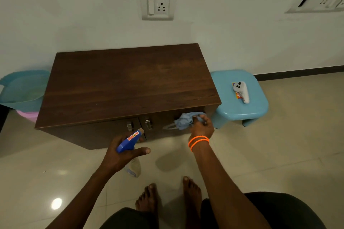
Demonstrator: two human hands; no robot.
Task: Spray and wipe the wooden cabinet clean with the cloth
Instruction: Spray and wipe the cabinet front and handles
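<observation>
A low dark wooden cabinet (126,83) stands against the white wall, with two metal door handles on its front. My right hand (202,127), with orange bands on the wrist, grips a crumpled light blue cloth (185,121) and presses it against the right part of the cabinet's front. My left hand (121,154) holds a spray bottle (130,141) by its blue trigger head. The nozzle points toward the cabinet front, below the handles. The clear bottle body hangs under my palm, partly hidden.
A light blue plastic stool (256,102) stands right of the cabinet with a white controller (242,91) on it. A blue tub (20,89) over a pink one (28,115) sits left of the cabinet. Wall sockets are above. My bare feet rest on the tiled floor.
</observation>
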